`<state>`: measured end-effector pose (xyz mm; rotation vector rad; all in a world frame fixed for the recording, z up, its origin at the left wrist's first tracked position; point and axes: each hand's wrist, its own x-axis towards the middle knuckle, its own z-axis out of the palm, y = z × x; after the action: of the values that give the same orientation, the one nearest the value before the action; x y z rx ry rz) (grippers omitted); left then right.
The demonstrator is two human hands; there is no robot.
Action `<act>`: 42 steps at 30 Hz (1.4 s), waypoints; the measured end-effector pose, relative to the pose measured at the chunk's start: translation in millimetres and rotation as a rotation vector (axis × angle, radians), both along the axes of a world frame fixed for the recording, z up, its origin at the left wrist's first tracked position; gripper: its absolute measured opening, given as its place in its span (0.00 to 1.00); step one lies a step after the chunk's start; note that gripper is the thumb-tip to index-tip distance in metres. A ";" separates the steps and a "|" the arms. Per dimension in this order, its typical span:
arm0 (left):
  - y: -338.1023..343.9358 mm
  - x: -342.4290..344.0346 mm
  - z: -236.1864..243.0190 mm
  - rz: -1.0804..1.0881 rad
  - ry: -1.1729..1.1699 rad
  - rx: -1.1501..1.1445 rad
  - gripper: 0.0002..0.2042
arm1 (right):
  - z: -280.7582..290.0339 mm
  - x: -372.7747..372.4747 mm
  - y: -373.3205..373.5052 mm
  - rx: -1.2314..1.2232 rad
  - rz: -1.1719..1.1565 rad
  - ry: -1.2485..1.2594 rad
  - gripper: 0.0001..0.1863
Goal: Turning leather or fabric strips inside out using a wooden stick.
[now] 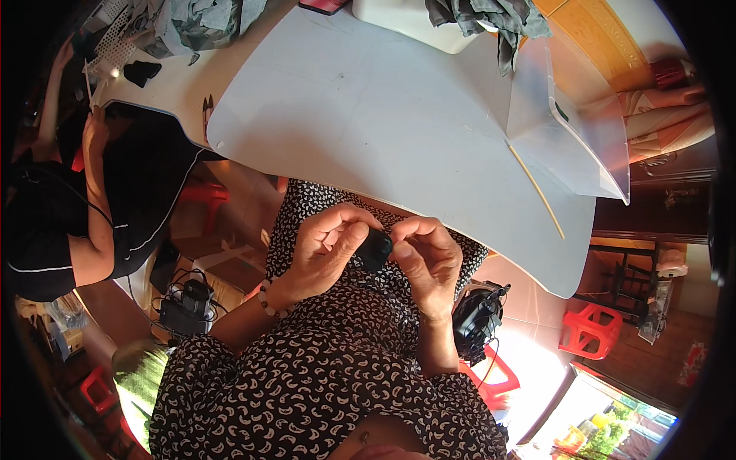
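Observation:
Over my lap, just short of the table's near edge, I hold a small black cloth piece [376,250] between both hands. My left hand [328,244] pinches its left side between thumb and fingers. At its right edge, the thumb and forefinger of my right hand [426,261] are pinched together on it, with the other fingers curled. The piece looks rounded and folded, like a small pouch; its exact kind I cannot make out. A similar black cloth piece [142,73] lies on the table at the far left.
A thin wooden stick [537,192] lies on the grey table [368,115], beside a clear plastic bin [575,157]. Grey cloth [491,17] is heaped over a white container [402,17]. At the left a co-worker [96,199] works. Red stools [592,331] stand on the floor.

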<state>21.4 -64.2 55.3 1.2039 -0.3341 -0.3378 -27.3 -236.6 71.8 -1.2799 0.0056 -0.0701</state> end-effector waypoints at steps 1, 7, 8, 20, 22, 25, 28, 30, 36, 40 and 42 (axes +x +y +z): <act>-1.5 0.0 -0.7 0.007 -0.032 -0.010 0.10 | -1.6 0.1 -0.2 0.000 0.001 0.001 0.09; -10.6 -2.9 5.2 0.117 -0.078 0.010 0.09 | -6.4 7.9 4.7 -0.098 0.047 -0.124 0.24; -12.6 -2.3 5.6 0.193 -0.119 -0.003 0.08 | -9.5 6.6 9.4 -0.199 0.048 -0.091 0.22; 18.7 40.9 -14.1 0.470 0.224 -0.299 0.10 | -6.0 -3.8 -5.4 -0.006 0.167 0.249 0.11; 17.6 37.4 -12.5 0.423 0.218 -0.297 0.09 | -2.7 -3.6 -6.4 -0.014 0.152 0.201 0.11; 10.4 26.4 0.8 0.784 -0.297 0.187 0.14 | 8.1 -2.8 -16.0 -0.013 0.186 0.376 0.09; 20.7 20.4 27.9 0.067 -0.624 0.476 0.22 | 20.5 7.0 -21.1 -0.313 0.413 0.189 0.08; 17.9 15.2 23.2 -0.157 -0.496 0.445 0.10 | 32.6 7.8 -19.2 -0.346 0.349 0.129 0.09; 21.3 -2.0 -5.7 -0.056 -0.145 0.236 0.05 | 28.1 0.2 -31.8 -0.048 0.025 0.057 0.11; 4.7 -6.0 -9.7 0.042 -0.202 0.108 0.06 | 22.4 -1.9 -20.3 -0.177 0.079 0.068 0.12; -0.2 -1.9 -1.9 0.030 -0.332 0.085 0.10 | 15.3 -0.4 -15.4 -0.279 0.071 0.050 0.11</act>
<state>19.5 -64.4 53.4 1.3484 -0.5928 -0.1251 -27.7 -252.0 87.0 -1.5591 -0.0067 0.0235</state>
